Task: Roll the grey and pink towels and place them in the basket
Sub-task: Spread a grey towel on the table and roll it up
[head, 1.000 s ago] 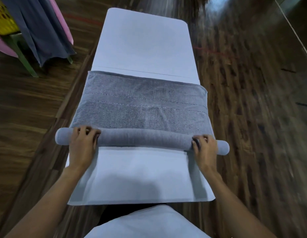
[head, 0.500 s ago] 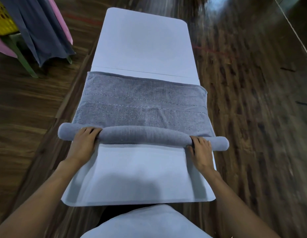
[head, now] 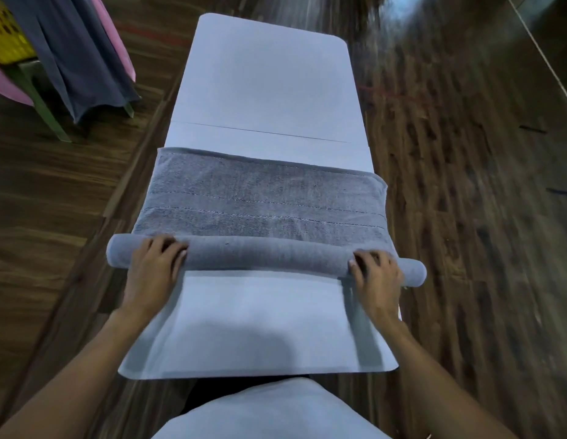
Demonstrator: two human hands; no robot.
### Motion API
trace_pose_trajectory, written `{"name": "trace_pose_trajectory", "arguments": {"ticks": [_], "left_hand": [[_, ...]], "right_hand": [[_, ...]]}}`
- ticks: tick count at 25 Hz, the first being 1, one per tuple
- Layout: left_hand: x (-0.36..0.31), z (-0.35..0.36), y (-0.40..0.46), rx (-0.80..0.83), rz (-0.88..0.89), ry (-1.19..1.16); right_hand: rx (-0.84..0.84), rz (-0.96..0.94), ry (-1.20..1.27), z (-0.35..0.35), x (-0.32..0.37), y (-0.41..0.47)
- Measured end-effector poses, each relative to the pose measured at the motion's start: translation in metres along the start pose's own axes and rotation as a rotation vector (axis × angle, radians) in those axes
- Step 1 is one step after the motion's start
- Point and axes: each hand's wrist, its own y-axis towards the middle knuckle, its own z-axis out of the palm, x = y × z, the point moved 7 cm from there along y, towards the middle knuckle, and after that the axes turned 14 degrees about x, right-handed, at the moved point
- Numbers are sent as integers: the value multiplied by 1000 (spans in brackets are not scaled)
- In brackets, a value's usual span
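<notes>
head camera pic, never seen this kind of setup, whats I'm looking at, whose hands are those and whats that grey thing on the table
There is no robot here. The picture comes from a wide-angle camera worn on a person's head, looking forward and down, so the two arms coming in from the bottom are the wearer's own. On the white table lies a grey towel, partly rolled into a tube along its near edge, with the far part flat. The left hand and the right hand each rest on the roll near its ends, fingers curled over it. At the upper left a yellow basket sits behind hanging dark and pink cloth.
</notes>
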Motion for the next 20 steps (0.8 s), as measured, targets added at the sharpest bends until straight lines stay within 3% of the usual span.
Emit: {"name": "trace_pose_trajectory", "arguments": {"ticks": [4,9,13,17,18,20], "left_hand": [[-1,26,-18,74,55,10],[10,16,28,162,52,-68],[8,13,6,192,47,-175],[11,19,11,350,93,-148],[17,18,25,374,41,-187],[24,8,43,317,-52,-248]], "right_hand": [[119,-67,-78,36,0,-30],[179,-59,46,22,1,18],[262,-112,58,20,-9,-3],[521,-135,103,25,-22,11],[513,-83,205,21,-21,22],[328,55,397,5,-20,35]]}}
